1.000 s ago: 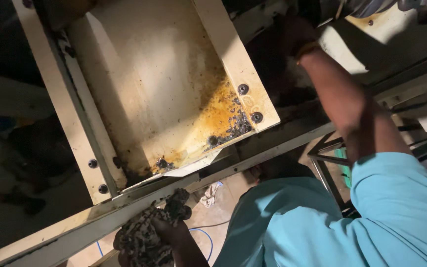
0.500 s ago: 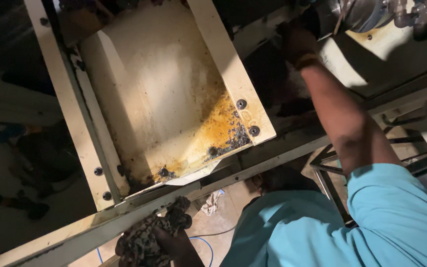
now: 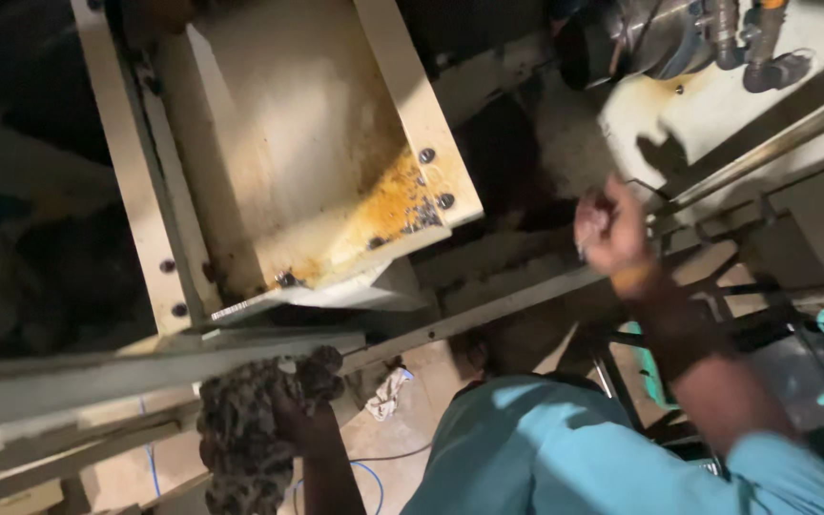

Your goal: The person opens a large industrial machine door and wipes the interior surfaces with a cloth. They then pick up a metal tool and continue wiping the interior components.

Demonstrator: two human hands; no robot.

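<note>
While we look down past our light blue sleeve (image 3: 565, 448), our left hand (image 3: 298, 415) is closed around a dirty, dark, crumpled rag (image 3: 250, 434), gripping it from the right side so that the cloth bunches up above and hangs down below the fingers. We hold the rag just under a long grey metal rail (image 3: 145, 372) that runs across the machine frame, and its upper folds touch or nearly touch that rail; we cannot tell which. Above the rail sits a cream-coloured metal chute (image 3: 307, 162) with raised side walls, tilted down toward us, and its lower end is stained with orange rust and dark grime around several black bolts (image 3: 427, 155). Our right hand (image 3: 612, 229) is raised well apart from the rag, over by a slanted steel bar (image 3: 755, 157); its fingers are curled in loosely, and something small seems to sit between them, but it is too blurred for us to name, so we cannot tell whether the hand grips anything. A yellowish band circles that wrist. Beyond the right hand, a dark metal pipe fitting (image 3: 679, 38) rests on a pale, stained surface. Down on the floor, between the frame members, lie a small white scrap of cloth (image 3: 388, 393) and a thin blue cable (image 3: 364, 472).
</note>
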